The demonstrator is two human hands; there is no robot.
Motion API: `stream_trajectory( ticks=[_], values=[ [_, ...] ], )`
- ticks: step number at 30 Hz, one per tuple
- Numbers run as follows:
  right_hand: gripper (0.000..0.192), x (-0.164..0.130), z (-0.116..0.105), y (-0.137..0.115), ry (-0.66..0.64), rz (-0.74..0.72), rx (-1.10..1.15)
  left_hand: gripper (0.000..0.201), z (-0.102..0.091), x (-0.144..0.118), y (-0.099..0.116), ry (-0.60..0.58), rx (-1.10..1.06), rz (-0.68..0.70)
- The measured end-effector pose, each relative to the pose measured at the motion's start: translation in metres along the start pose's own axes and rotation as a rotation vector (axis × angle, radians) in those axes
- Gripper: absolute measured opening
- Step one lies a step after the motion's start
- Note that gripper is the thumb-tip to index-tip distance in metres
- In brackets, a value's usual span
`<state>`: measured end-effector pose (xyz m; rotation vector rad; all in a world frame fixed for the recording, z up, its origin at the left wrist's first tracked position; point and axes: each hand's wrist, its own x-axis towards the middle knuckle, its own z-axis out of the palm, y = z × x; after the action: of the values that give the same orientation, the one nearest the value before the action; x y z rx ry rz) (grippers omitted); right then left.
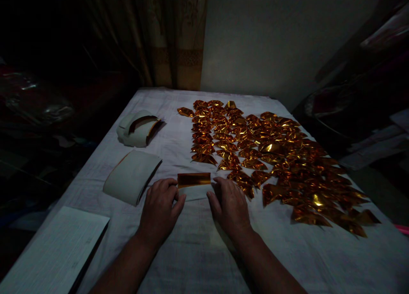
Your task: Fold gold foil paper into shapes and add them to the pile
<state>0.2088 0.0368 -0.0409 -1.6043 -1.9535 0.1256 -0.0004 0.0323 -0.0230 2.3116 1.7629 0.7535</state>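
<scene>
A small sheet of gold foil paper [194,180] lies between my two hands near the middle of the table. Its far strip shows shiny gold, and the nearer part shows a pale back, so it looks partly folded or curled over. My left hand [159,206] grips its left end with the fingers bent and the thumb in front. At the right end, my right hand [230,206] holds the sheet between thumb and curled fingers. Just beyond and right of my right hand begin rows of folded gold foil ingots [228,144], puffed in the middle with pointed ends.
Left of my hands lies a curved stack of pale-backed sheets [132,174]. Farther back is a looser pile of curled sheets [139,130]. A flat pale pad or box [59,247] sits at the near left. White cloth covers the table [198,260]; a curtain [172,34] hangs behind.
</scene>
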Motion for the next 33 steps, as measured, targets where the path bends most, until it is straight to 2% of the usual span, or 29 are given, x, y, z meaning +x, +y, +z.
stream_trajectory(
  ticks=[2,5,9,12,18,22,28,33],
  values=[
    [0.02,0.0,-0.001,-0.001,-0.018,-0.025,-0.021,0.019,0.002,-0.001,-0.001,0.009,0.006,0.004],
    [0.007,0.001,-0.001,-0.009,-0.084,-0.032,-0.089,0.007,0.005,-0.003,-0.002,0.068,0.009,0.004],
    [0.024,0.004,0.005,-0.026,-0.032,-0.026,-0.129,0.018,0.008,-0.003,-0.003,0.12,0.017,0.013],
    [0.026,0.004,0.009,-0.031,-0.024,-0.007,-0.129,0.02,0.008,-0.004,-0.003,0.119,0.03,0.031],
    [0.012,0.0,0.001,-0.008,-0.041,0.048,-0.154,0.016,0.007,-0.005,-0.005,0.093,0.029,0.018],
    [0.012,-0.002,-0.002,0.004,-0.042,0.029,-0.171,0.017,0.008,-0.004,-0.003,0.088,0.066,0.02],
    [0.013,-0.004,0.0,0.003,-0.027,0.016,-0.173,0.037,0.017,-0.001,0.006,0.111,0.134,0.006],
    [0.012,-0.003,-0.001,0.004,-0.038,0.019,-0.138,0.036,0.019,-0.001,0.006,0.099,0.104,-0.069]
  ],
)
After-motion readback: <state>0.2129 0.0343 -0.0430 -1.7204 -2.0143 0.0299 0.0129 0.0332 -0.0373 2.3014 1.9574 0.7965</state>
